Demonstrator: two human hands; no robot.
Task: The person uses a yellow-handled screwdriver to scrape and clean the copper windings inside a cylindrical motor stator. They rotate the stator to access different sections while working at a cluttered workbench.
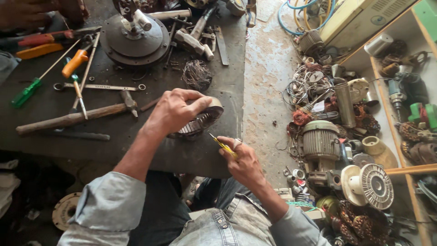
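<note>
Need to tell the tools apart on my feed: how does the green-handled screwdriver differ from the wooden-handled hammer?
The green-handled screwdriver is slim with a thin metal shaft; the wooden-handled hammer is thicker with a dull brown handle. The screwdriver lies farther from the left hand. Both lie slanted, untouched, on the dark workbench.

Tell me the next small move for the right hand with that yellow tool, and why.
Probably bring the yellow tool tip forward into the slotted metal ring. The left hand already grips the ring tilted on the table edge, and the right hand holds the tool just short of it.
</note>
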